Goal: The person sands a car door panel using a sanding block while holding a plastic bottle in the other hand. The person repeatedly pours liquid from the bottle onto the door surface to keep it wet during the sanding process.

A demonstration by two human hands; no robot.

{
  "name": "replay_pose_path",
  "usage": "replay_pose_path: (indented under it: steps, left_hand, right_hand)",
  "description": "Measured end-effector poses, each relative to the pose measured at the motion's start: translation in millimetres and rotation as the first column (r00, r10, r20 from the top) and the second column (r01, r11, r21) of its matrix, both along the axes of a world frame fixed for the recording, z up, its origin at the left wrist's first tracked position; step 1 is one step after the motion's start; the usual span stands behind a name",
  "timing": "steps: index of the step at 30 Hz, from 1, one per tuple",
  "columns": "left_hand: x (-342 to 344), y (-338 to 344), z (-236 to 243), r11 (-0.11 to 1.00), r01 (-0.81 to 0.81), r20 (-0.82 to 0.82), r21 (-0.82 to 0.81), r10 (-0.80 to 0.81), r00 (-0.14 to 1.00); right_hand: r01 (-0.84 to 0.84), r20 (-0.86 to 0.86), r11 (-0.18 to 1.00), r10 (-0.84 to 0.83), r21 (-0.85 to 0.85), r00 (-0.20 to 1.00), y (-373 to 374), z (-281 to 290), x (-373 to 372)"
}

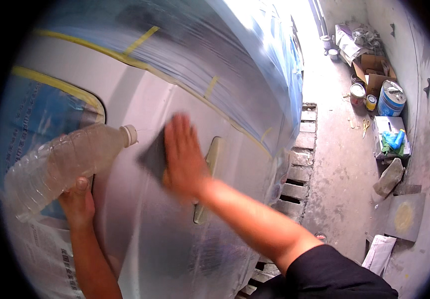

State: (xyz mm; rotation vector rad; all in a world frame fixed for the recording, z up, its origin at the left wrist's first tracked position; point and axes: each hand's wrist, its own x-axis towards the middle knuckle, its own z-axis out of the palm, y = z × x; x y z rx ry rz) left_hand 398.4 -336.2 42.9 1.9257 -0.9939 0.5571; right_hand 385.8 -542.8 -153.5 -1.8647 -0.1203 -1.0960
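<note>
1. Fingers [179, 137] of the right hand [187, 162] lie flat and close together, blurred, over a dark grey sheet [154, 158] against the pale panel [162, 244] of a vehicle.
2. Left hand [78, 202] grips a clear plastic bottle [68, 159], its thumb on the underside; the other fingers are mostly hidden, so I cannot tell how they are spread. The bottle tilts, its white cap [131, 135] higher and toward the grey sheet.
3. Just beside the right hand, a long pale handle [216, 152] sits on the panel, partly behind the wrist.
4. Yellow tape [75, 45] edges the bluish film [255, 74] over the upper body.
5. Beyond the vehicle, a slatted grating [294, 191] borders the concrete floor [332, 184].
6. Farther off, yellow-handled scissors [365, 127], a blue drum [390, 105] and an open cardboard box [374, 82] stand or lie near the wall [427, 129].
</note>
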Motion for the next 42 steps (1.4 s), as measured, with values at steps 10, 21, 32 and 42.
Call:
replay_pose_path:
  steps: [10,21,32,42]
  left_hand:
    - [6,7,4,1.0,-0.003,0.017,0.002,0.003,1.0]
    - [12,22,6,0.998,-0.055,0.012,0.02,0.055,0.998]
    - [7,5,4,0.999,-0.007,0.042,0.036,0.005,0.999]
    - [9,9,0,0.999,-0.048,0.061,-0.016,0.049,0.997]
  right_hand:
    - [-0.092,0.092,0.995,0.087,0.046,0.992,54,-13,-43]
    - [-0.022,-0.081,0.992,0.032,0.127,0.996,58,-10,-45]
    - [0.236,-0.325,0.911,-0.123,0.337,0.938,37,12,-1]
    - [0.205,-0.35,0.923,-0.084,0.325,0.933,46,8,-13]
